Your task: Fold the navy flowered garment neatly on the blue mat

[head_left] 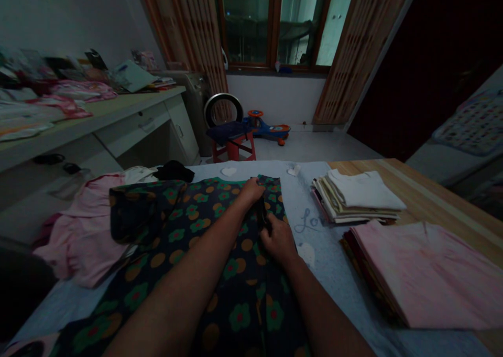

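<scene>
A dark garment (196, 224) with green flowers and orange dots lies spread over the pale blue cloth, one sleeve folded at its left. My left hand (252, 190) is closed on the garment's front edge near its top. Lower and to the right, my right hand (277, 236) pinches the same front edge, its fingers curled round the dark fabric. A narrow dark gap in the garment runs between both hands.
Folded pale clothes (365, 189) and a stack topped by a pink garment (436, 273) lie at the right. Crumpled pink clothing (90, 226) is at the left, beside a black item (173, 171). Beyond the table stand a red stool (233, 150) and a cluttered desk (133, 110).
</scene>
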`<state>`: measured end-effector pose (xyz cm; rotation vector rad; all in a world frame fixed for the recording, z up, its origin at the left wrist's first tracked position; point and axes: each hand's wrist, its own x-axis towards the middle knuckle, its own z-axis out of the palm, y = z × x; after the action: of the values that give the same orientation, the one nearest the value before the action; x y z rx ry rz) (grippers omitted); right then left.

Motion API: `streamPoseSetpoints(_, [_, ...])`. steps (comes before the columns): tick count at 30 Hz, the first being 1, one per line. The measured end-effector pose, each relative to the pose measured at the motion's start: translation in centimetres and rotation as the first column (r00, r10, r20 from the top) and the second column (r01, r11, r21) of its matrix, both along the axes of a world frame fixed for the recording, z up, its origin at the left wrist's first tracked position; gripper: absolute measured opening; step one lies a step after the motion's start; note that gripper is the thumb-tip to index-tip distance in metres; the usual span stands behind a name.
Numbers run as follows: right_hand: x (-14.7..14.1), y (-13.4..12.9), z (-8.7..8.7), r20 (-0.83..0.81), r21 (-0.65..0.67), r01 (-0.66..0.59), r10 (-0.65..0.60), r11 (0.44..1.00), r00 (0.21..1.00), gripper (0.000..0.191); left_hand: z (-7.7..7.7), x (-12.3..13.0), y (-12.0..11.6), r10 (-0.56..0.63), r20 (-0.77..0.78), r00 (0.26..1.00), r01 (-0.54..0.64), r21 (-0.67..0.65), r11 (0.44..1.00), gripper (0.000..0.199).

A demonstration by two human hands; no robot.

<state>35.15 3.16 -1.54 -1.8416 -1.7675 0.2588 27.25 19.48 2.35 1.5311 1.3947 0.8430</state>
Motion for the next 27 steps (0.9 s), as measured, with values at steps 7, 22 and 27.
streamPoseSetpoints(7, [0.3,0.4,-0.1,-0.209,0.116,0.085,-0.06,0.99,0.976,0.012,-1.3,1.4,-0.4,-0.229,0.046,0.972,0.233,-0.126,0.964,0.041])
streamPoseSetpoints(22, [0.5,-0.2,1.2,-0.217,-0.031,0.265,-0.266,0.964,0.939,0.013,-2.6,0.3,2.6,-0.138,-0.513,0.847,0.206,0.08,0.975,0.028])
streamPoseSetpoints(27, [0.7,-0.2,2.0,-0.085,-0.16,0.296,-0.312,0.942,0.946,0.024,-2.5,0.6,3.2,-0.168,-0.614,0.771,0.251,0.052,0.967,0.02])
